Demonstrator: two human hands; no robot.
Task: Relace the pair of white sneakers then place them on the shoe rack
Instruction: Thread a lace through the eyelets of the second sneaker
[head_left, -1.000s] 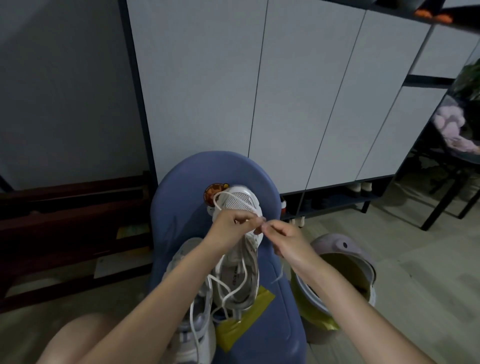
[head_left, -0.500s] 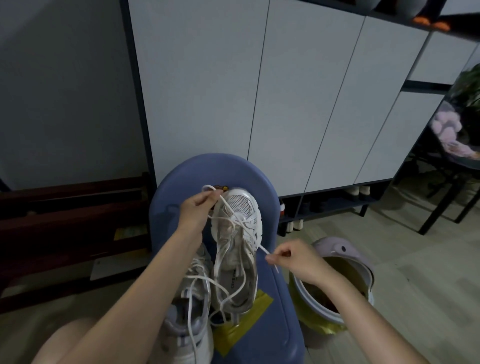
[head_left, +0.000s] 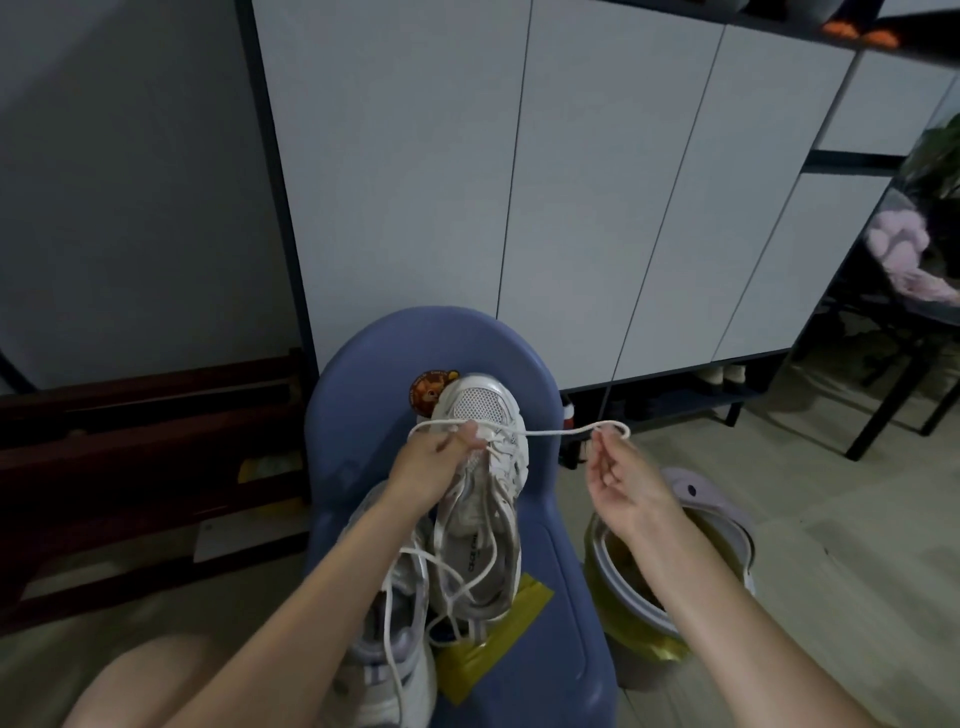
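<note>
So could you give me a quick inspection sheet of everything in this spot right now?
Surface: blue chair, both sneakers on its seat.
Job's things: right sneaker, toe pointing away, lace stretched sideways across its toe end; left sneaker beside it, laces loose.
Clutter: yellow packet under the sneakers; round sticker on the chair back.
Grippers: left hand pinches the lace at the toe end; right hand pinches its far end, out to the side.
Cables: nothing seen.
Surroundings: white cabinets; low shelf with shoes; lined bin by the chair; dark wooden frame.
</note>
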